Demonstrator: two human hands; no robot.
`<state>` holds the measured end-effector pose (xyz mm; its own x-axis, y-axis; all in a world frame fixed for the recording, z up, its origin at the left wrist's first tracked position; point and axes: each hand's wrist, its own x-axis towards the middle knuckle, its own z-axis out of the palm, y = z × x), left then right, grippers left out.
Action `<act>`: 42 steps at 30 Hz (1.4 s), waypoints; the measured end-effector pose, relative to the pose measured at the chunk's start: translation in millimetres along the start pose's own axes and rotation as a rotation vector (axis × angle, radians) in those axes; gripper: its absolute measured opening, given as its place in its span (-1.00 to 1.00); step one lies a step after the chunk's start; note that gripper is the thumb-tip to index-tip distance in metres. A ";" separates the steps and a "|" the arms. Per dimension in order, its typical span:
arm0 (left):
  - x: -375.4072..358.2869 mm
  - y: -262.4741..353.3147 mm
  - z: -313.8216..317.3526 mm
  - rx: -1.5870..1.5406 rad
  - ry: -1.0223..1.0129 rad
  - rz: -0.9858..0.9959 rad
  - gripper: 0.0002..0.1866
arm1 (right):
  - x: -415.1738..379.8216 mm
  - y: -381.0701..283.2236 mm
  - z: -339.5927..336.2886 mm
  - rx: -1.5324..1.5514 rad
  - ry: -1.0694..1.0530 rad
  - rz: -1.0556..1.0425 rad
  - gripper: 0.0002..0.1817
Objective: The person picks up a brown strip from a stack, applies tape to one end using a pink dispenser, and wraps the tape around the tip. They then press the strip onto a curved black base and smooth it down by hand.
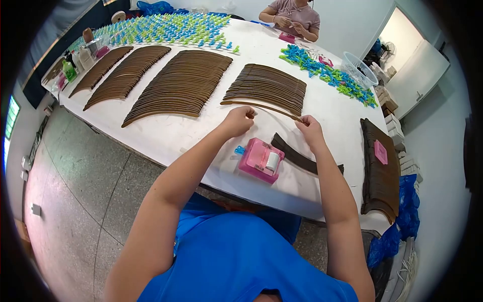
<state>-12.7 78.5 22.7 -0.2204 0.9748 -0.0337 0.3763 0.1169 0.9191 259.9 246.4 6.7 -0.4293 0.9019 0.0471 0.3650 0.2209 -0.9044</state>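
Observation:
My right hand (311,133) pinches the right end of a thin brown curved strip (274,108) at the front edge of a fanned row of brown strips (266,84). Just below that strip, my left hand (239,121) has its fingers closed; anything between them is too small to make out. Nearer my body sits a pink box (261,160) with a white roll (272,161) and a blue clip (239,150) beside it. A dark curved bundle (302,160) lies right of the box, partly behind my right forearm.
More brown strip rows (178,85) spread leftward across the white table (221,168). Blue and green clips (171,29) cover the far left; another pile (327,74) lies right, near a clear basket (359,69). A brown stack (378,171) is at the right edge. A person (294,17) sits opposite.

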 end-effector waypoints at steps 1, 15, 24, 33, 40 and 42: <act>1.4 -5.9 2.3 0.000 -0.004 0.000 -0.73 | 4.4 4.6 1.1 -0.149 -0.001 0.009 -0.68; -0.6 -8.7 16.7 0.858 0.203 0.309 -0.60 | -41.1 -1.1 21.4 -0.612 0.035 -0.130 -0.49; 13.8 -9.0 14.0 0.836 0.190 0.371 -0.60 | -58.1 -35.1 32.2 -0.832 -0.123 -0.041 -0.34; 23.6 -1.1 12.0 0.823 0.165 0.376 -0.62 | -36.1 -39.4 32.7 -0.840 -0.103 0.046 -0.26; 26.2 -5.3 13.1 0.817 0.213 0.413 -0.61 | -29.6 -40.4 30.9 -0.821 -0.106 0.046 -0.25; 25.5 -4.8 13.7 0.819 0.214 0.404 -0.60 | -29.2 -39.6 31.3 -0.823 -0.091 0.047 -0.25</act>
<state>-7.7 105.4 12.1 -0.0648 0.9245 0.3757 0.9590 -0.0464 0.2797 232.1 199.8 27.8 -0.4510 0.8912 -0.0494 0.8569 0.4168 -0.3034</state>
